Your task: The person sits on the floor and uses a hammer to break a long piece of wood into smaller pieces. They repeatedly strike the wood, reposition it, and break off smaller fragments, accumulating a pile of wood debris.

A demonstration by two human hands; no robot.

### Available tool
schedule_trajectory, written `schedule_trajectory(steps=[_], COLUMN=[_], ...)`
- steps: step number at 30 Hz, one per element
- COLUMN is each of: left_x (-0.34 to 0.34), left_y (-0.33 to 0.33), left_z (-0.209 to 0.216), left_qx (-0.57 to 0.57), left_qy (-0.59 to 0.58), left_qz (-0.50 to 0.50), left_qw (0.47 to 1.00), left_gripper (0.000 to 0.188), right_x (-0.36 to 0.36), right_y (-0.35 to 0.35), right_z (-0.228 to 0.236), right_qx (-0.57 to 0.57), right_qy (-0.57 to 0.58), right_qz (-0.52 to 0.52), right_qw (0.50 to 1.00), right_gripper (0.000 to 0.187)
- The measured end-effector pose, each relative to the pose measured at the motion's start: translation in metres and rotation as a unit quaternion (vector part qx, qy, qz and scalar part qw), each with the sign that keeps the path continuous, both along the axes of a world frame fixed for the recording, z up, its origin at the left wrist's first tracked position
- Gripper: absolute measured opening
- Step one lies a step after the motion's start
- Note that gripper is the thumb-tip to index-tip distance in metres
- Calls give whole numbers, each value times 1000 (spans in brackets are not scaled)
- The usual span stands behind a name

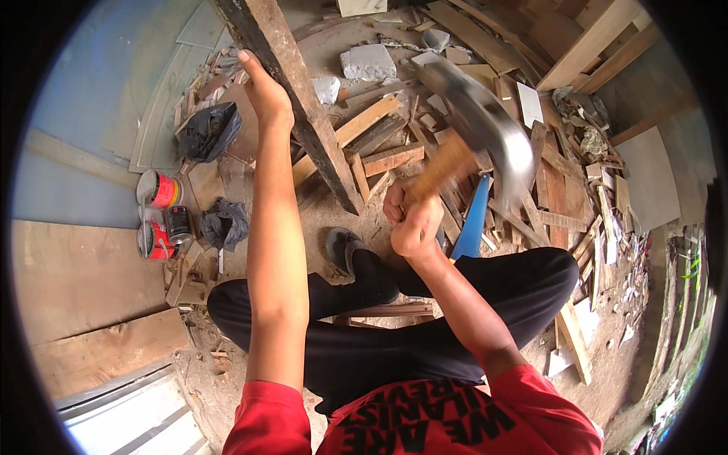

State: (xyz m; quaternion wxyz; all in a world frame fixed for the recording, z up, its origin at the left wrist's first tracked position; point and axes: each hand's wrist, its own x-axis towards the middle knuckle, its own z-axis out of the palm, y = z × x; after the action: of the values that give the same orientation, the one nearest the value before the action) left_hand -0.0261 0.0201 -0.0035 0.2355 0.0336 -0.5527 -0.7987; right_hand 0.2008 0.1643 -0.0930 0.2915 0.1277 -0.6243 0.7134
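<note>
A long, dark, weathered wooden beam (307, 102) slants from the top edge down to the middle of the view. My left hand (268, 100) grips it from its left side, thumb along the edge and the other fingers hidden behind the wood. In my right hand (418, 221) is the wooden handle of a claw hammer (485, 114), fingers closed around it. The hammer is raised to the right of the beam, apart from it, its metal head smeared by motion. Under the beam lie several wood offcuts (390, 159).
A blue tapered blade (473, 216) lies by my right knee. Red paint cans (159, 189), a black can (178, 224) and black plastic bags (208, 133) stand at the left. A pale block (368, 62) sits at the back. Planks (591, 45) and scrap crowd the right.
</note>
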Motion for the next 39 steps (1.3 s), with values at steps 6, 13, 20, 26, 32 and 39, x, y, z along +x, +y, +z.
schedule_trajectory(steps=[6, 13, 20, 26, 32, 39], left_x=[13, 25, 27, 43, 26, 52], left_y=[10, -31, -62, -74, -55, -46], left_z=[-6, -19, -33, -40, -35, -31], left_qx=[5, 50, 136, 176, 107, 129], left_qy=[9, 41, 111, 103, 125, 54], left_qz=[-153, -213, -426, -415, -426, -375], left_qw=[988, 975, 888, 887, 889, 916], left_gripper=[87, 89, 93, 85, 90, 95], right_x=[10, 20, 39, 33, 33, 47], right_y=[28, 34, 11, -11, -8, 10], right_z=[-152, -92, -82, 18, -43, -122], right_qx=[329, 262, 263, 177, 224, 385], right_qy=[-346, -379, -384, -238, -165, -299], right_qz=[-152, -93, 18, -28, -26, -33], right_qw=[865, 883, 885, 955, 960, 873], right_gripper=[54, 54, 50, 50, 44, 40])
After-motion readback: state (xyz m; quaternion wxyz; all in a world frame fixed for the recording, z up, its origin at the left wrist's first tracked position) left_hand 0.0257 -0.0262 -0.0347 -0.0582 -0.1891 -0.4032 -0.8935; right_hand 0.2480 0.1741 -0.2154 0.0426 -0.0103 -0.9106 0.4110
